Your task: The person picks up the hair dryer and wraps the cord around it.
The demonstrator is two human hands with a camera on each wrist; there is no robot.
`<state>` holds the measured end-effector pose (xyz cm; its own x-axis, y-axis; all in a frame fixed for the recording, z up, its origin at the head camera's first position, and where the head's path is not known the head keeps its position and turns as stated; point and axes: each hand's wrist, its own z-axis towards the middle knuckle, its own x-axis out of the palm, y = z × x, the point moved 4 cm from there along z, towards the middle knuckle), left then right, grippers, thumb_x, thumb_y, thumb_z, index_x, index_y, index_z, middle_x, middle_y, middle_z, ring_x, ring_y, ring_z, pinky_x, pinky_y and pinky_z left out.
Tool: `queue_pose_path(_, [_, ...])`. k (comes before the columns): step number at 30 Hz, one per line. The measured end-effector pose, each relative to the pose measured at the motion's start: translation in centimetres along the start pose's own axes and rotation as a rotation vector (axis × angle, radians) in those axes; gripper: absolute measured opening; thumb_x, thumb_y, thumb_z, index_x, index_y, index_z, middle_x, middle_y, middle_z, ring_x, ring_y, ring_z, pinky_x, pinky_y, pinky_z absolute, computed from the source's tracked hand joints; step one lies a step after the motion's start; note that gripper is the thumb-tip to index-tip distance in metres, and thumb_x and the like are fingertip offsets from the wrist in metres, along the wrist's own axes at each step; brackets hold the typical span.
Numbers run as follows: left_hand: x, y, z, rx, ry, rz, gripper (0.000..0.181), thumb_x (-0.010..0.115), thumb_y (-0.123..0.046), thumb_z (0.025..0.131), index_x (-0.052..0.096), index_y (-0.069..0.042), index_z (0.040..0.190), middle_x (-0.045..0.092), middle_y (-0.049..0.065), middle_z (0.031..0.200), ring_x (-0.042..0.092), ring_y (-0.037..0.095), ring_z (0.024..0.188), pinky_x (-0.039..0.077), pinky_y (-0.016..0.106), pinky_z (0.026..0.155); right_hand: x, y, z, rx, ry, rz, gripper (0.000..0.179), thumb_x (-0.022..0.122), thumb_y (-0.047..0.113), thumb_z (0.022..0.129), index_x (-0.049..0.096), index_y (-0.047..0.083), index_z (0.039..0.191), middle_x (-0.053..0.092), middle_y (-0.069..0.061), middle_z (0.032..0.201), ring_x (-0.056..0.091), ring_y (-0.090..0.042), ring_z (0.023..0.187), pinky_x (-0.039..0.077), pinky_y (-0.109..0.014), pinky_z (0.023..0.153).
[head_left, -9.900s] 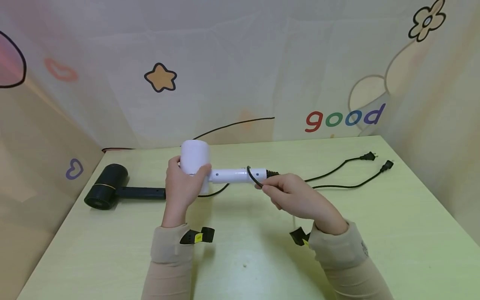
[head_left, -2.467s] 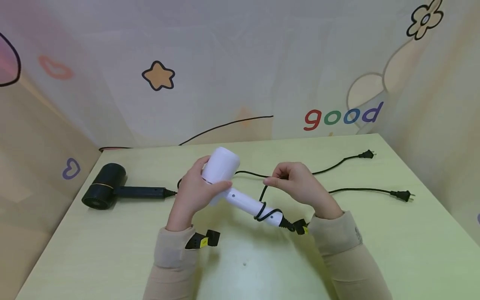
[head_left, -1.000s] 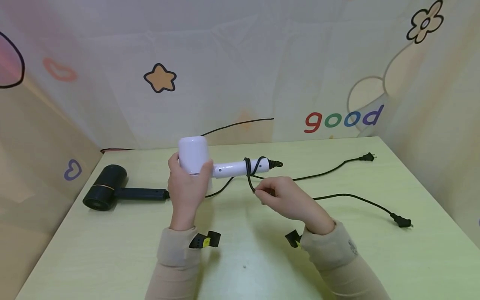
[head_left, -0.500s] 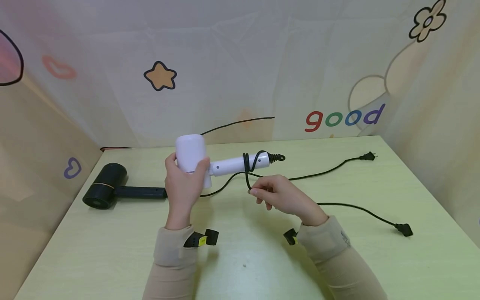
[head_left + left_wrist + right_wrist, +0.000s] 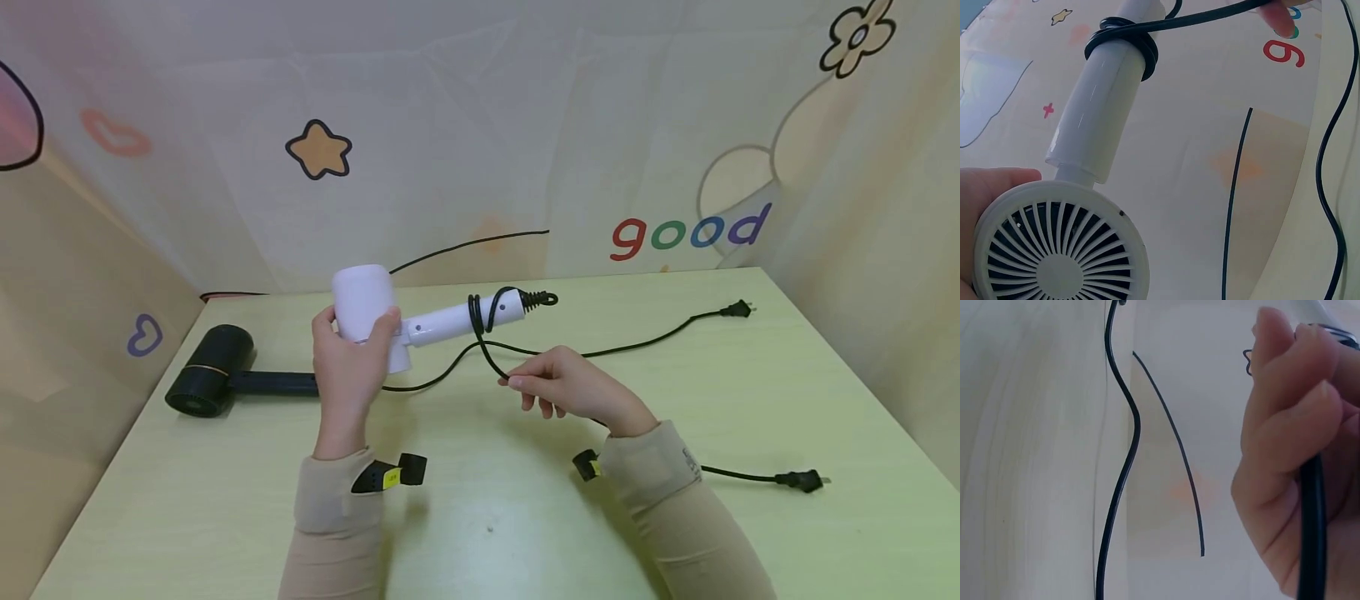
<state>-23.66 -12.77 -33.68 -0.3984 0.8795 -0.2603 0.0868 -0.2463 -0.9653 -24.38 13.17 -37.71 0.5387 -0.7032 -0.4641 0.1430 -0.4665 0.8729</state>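
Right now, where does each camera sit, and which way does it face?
Head: worn on the head, facing forward and down; left hand, right hand and both sleeves show.
Left wrist: on that wrist, facing the white hair dryer and its round vent; part of the left hand shows.
Right wrist: on that wrist, facing the printed backdrop; curled right-hand fingers show.
Both wrist views share the power cord the right hand pinches.

**Gloss against matt**

The white hair dryer is gleaming like smooth, glossy plastic, while its vent grille is looking duller. The cord is appearing smooth and rubbery. At 9 o'clock in the head view, the black hair dryer is showing mostly matt plastic. At 6 o'clock, the worktop is displaying smooth, pale wood grain; at 12, the backdrop is resembling creased, matt cloth.
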Motion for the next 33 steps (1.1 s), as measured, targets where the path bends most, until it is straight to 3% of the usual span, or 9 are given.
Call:
queue_pose_path(9, [0.1,-0.1,-0.2,-0.036,0.039,-0.037,0.077,0.065,-0.044,0.083,0.031,-0.006,0.141,0.047,0.016,0.13,0.056,0.031,0.107,0.052,0.046,0.083,-0.2,-1.4,0.4,0.087,0.046,0.068,0.034,0.056,0.023,0.095,0.065,-0.006,0.079,0.066,-0.016,0.083,0.043,-0.012,0.049,0.036,-0.021,0.046])
queue_pose_path(14, [0.3,-0.2,-0.2,-0.061,0.096,-0.059,0.069,0.063,-0.042,0.085,0.037,-0.003,0.136,0.049,0.016,0.127,0.055,0.031,0.107,0.051,0.046,0.085,-0.7,-2.2,0.5,0.172,-0.011,0.02,0.032,0.059,0.029,0.093,0.072,0.0,0.089,0.06,-0.003,0.064,0.043,-0.011,0.05,0.036,-0.021,0.046])
queue_pose_path(21, [0.5,-0.1,-0.2,-0.129,0.207,-0.086,0.077,0.064,-0.045,0.085,0.03,-0.005,0.141,0.046,0.015,0.131,0.053,0.031,0.109,0.05,0.044,0.086,-1.6,-2.7,0.4,0.254,-0.126,-0.036,0.036,0.062,0.037,0.09,0.072,0.003,0.09,0.055,-0.001,0.061,0.043,-0.012,0.05,0.035,-0.022,0.045])
queue_pose_path(33, [0.7,0.1,-0.4,-0.145,0.32,-0.073,0.079,0.064,-0.042,0.085,0.024,-0.007,0.143,0.041,0.015,0.135,0.05,0.033,0.112,0.047,0.043,0.088,-4.0,-3.1,-0.2,0.197,-0.282,-0.112,0.034,0.061,0.035,0.092,0.069,0.003,0.098,0.057,-0.003,0.071,0.045,-0.016,0.055,0.036,-0.026,0.052])
